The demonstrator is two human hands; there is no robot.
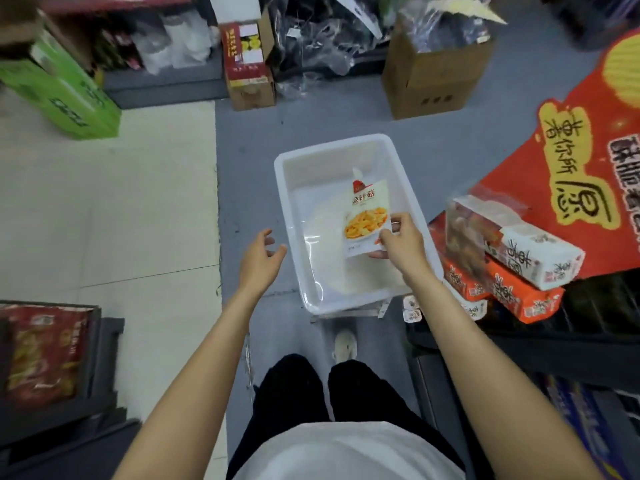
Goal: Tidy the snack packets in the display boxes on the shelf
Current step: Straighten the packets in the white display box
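A white plastic bin (pixel 408 174) sits on a low stand over the grey floor, in front of my legs. My right hand (pixel 403 242) pinches the lower right edge of a white snack packet (pixel 367 216) printed with orange food, and holds it upright over the inside of the bin. My left hand (pixel 260 258) hovers just left of the bin's near left rim, fingers loosely spread and holding nothing. Apart from the packet the bin holds nothing that I can see.
White and orange snack boxes (pixel 512 258) are stacked on the dark shelf to the right, under a big red sign (pixel 581 143). Cardboard cartons (pixel 433 77) and plastic bags stand at the back. A green box (pixel 65 88) lies far left. A dark rack (pixel 52 362) holds red packets near left.
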